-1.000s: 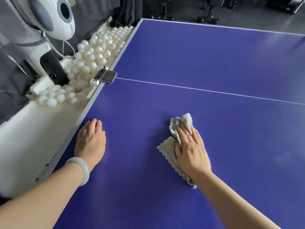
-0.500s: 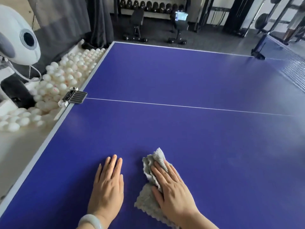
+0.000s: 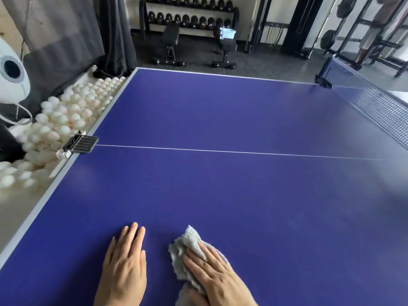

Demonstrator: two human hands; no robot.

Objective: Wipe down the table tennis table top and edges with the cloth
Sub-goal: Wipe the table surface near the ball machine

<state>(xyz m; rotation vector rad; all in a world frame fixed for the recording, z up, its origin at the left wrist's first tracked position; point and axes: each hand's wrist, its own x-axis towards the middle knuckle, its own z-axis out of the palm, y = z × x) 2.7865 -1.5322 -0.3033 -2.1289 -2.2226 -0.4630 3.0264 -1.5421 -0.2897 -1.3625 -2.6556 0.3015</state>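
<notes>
upper left: white ball machine [image 3: 11,78] is cut off by the frame edge. white balls [image 3: 61,120] are heaped beside the left edge of the blue table top [image 3: 220,195]. a black clamp [image 3: 80,143] is fixed on that edge, at the end of the white centre line [image 3: 220,151]. lower centre: left hand [image 3: 123,268] is laid flat on the top, fingers straight & close together. just to its right, the grey cloth [image 3: 187,250] is bunched on the top & pressed down by the right hand [image 3: 214,277], fingers straight, slightly spread. upper right: net [image 3: 379,109] is seen across the table.

fluffy grey terry cloth [image 3: 186,250] on smooth, faintly glossy blue table top [image 3: 220,195]
</notes>
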